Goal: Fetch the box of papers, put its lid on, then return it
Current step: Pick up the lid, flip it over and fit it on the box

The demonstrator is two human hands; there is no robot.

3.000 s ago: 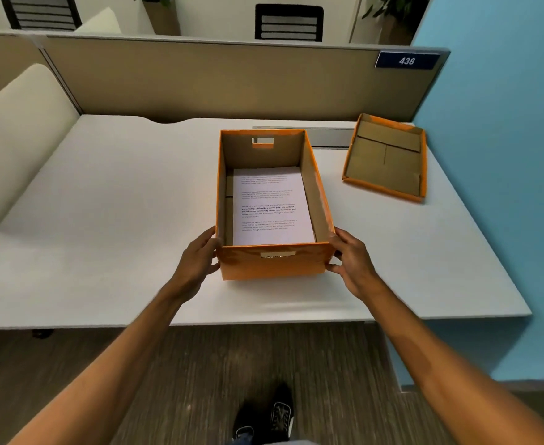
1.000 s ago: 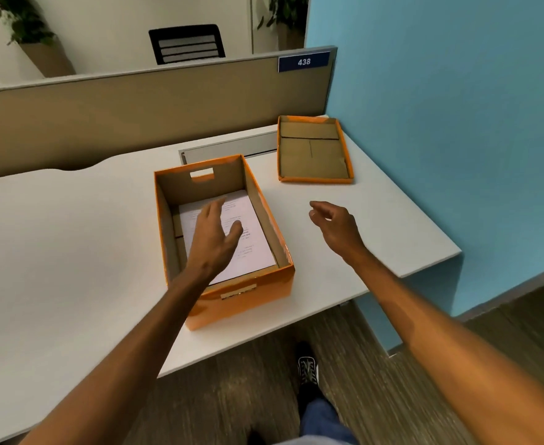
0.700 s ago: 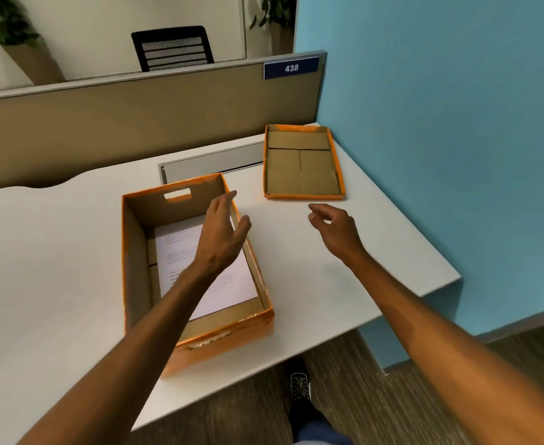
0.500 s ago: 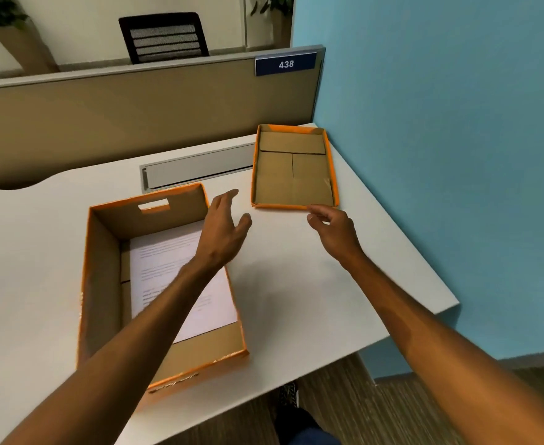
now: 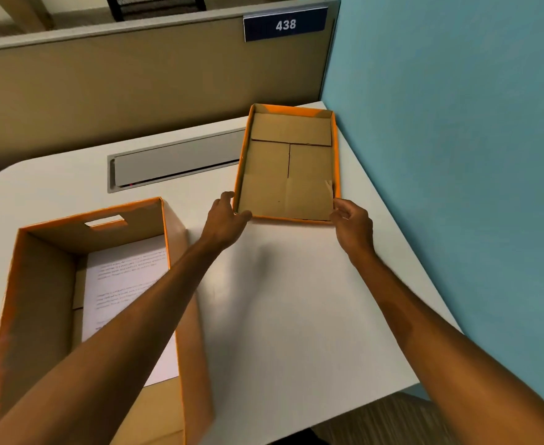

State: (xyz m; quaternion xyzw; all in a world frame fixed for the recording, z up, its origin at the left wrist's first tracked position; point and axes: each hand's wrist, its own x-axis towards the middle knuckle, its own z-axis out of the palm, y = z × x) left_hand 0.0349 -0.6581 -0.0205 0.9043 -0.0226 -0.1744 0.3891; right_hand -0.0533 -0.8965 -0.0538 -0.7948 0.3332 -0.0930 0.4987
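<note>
The orange cardboard box (image 5: 39, 284) stands open at the near left of the white desk (image 5: 296, 316), with printed papers (image 5: 126, 277) lying flat inside; my left forearm crosses over part of it. The orange lid (image 5: 286, 175) lies upside down at the far right, its brown inside facing up. My left hand (image 5: 225, 220) grips the lid's near left corner, thumb over the rim. My right hand (image 5: 352, 226) pinches the near right corner. The lid rests on the desk.
A grey cable flap (image 5: 174, 162) is set into the desk behind the box. A tan partition (image 5: 136, 85) with a "438" sign (image 5: 285, 25) bounds the back. A blue wall (image 5: 457, 155) runs along the desk's right edge, close to the lid.
Both hands left the box and reached forward and right to the lid, closing on its near corners. My view swung right, so the box now sits at the lower left.
</note>
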